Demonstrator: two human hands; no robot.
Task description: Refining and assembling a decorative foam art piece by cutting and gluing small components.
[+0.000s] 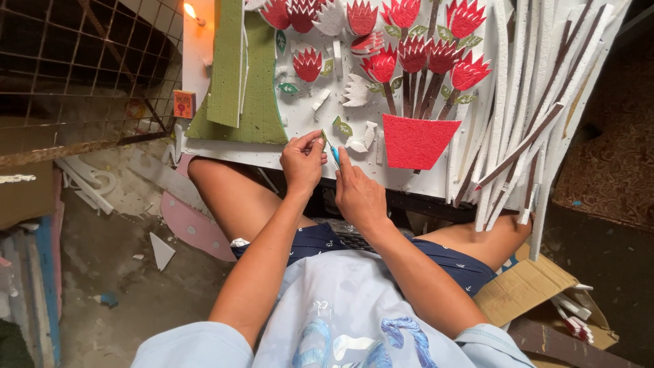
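Hands: left hand (302, 163) w/ leaf piece (323, 137), right hand (357, 194) w/ blue cutter (335, 156)

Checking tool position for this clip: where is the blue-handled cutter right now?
In the head view, the blue-handled cutter sits in the right hand, just right of the left hand, at the near edge of the white board, left of the red foam pot.

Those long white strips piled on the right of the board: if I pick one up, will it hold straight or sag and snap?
The long white strips look like thin cut foam, so probably very light. They lie straight while overhanging the white board unsupported, which suggests some stiffness. Being so thin, one would likely bend, perhaps snap, if lifted by an end. They overlap loosely, so pulling one may drag its neighbours.
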